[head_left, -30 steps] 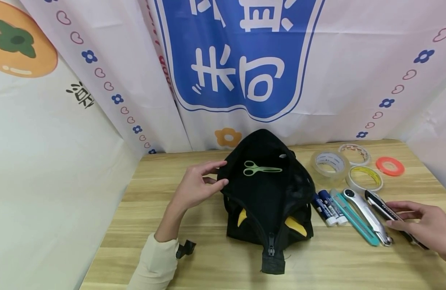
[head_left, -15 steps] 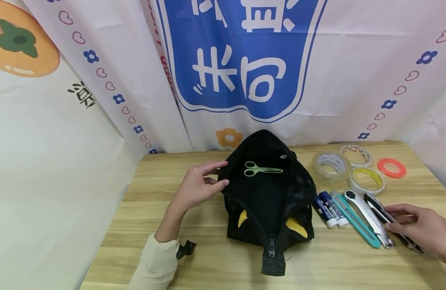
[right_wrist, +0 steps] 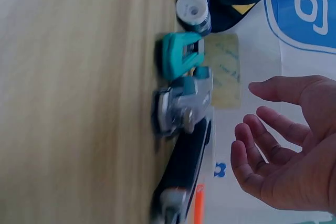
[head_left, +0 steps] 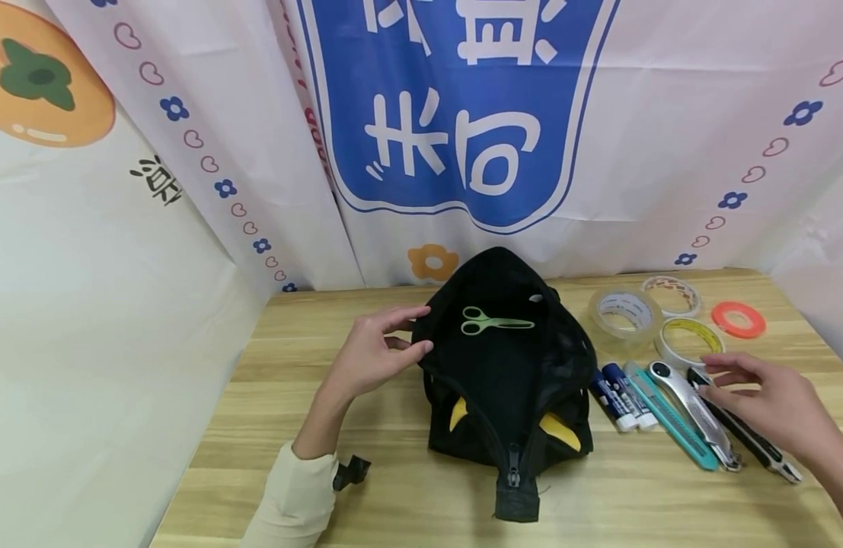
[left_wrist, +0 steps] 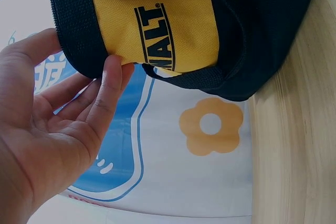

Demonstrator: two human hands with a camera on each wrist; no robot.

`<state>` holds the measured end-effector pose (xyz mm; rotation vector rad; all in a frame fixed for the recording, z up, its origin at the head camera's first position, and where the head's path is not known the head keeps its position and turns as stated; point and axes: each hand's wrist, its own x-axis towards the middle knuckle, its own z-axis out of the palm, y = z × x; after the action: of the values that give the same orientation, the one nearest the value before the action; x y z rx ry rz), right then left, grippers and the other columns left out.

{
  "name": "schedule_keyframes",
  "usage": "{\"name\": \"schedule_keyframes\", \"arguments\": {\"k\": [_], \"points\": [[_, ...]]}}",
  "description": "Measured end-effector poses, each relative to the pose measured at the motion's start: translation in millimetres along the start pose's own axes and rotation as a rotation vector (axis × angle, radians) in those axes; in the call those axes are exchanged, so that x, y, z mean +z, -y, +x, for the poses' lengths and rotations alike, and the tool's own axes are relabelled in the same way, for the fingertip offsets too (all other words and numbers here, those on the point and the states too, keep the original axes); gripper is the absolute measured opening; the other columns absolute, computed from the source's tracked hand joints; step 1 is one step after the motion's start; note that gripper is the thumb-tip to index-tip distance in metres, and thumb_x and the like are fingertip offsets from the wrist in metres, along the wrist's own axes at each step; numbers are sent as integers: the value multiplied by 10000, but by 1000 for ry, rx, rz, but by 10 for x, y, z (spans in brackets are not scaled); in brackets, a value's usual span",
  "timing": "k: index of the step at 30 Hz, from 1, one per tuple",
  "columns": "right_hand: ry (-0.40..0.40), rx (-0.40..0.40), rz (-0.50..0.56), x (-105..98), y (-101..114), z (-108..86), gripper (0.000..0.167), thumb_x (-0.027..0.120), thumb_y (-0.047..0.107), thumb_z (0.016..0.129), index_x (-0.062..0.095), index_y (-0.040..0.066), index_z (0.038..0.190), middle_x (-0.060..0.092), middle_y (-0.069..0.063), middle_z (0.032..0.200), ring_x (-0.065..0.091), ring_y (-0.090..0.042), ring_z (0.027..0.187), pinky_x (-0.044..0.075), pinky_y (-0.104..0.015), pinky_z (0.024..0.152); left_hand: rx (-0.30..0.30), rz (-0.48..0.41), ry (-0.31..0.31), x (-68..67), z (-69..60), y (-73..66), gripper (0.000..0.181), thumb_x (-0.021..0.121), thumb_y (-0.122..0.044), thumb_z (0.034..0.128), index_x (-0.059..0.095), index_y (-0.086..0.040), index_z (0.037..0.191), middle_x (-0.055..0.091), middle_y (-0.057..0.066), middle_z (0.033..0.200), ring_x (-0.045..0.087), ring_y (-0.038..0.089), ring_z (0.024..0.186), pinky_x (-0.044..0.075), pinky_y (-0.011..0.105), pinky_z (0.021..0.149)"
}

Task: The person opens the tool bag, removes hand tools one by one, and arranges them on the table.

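A black and yellow tool bag (head_left: 493, 373) stands unzipped on the table. Green scissors (head_left: 506, 323) lie inside its mouth. My left hand (head_left: 373, 354) holds the bag's left rim between thumb and fingers; the yellow lettered side (left_wrist: 173, 30) shows in the left wrist view. Over the far end of a black utility knife (head_left: 753, 441) is my right hand (head_left: 771, 396), its fingers relaxed and holding nothing. In the right wrist view that hand (right_wrist: 294, 150) is apart from the knife. Left of this knife lie a silver utility knife (head_left: 691, 407) and a teal one (head_left: 671, 415).
Two blue glue sticks (head_left: 616, 402) lie against the bag's right side. Behind the knives are a clear tape roll (head_left: 599, 323), two white rolls and a flat orange-red roll (head_left: 746, 327). A black scrap (head_left: 352, 472) lies by the left sleeve. A printed cloth (head_left: 633, 167) hangs behind.
My right hand has set the black utility knife down beside the silver one, let go of it and lifted slightly away. The left hand stays on the bag's rim.
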<state>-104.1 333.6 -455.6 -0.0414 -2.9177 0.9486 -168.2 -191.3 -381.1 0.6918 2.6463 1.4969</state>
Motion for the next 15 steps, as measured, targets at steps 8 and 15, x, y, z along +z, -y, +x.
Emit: {"name": "schedule_keyframes", "arguments": {"k": [8, 15], "points": [[-21, -92, 76, 7, 368, 170, 420, 802, 145, 972, 685, -52, 1325, 722, -305, 1245, 486, 277, 861, 527, -31, 666, -4, -3, 1, 1, -1, -11, 494, 804, -82, 953, 687, -67, 1432, 695, 143, 1426, 721, 315, 1201, 673, 260, 864], [-7, -172, 127, -16, 708, 311, 359, 788, 201, 997, 713, 19, 1297, 748, -223, 1209, 557, 227, 896, 546, -37, 715, -5, -4, -2, 4, -5, -3, 494, 805, -81, 951, 688, -69, 1431, 698, 144, 1419, 724, 311, 1191, 673, 260, 860]]}}
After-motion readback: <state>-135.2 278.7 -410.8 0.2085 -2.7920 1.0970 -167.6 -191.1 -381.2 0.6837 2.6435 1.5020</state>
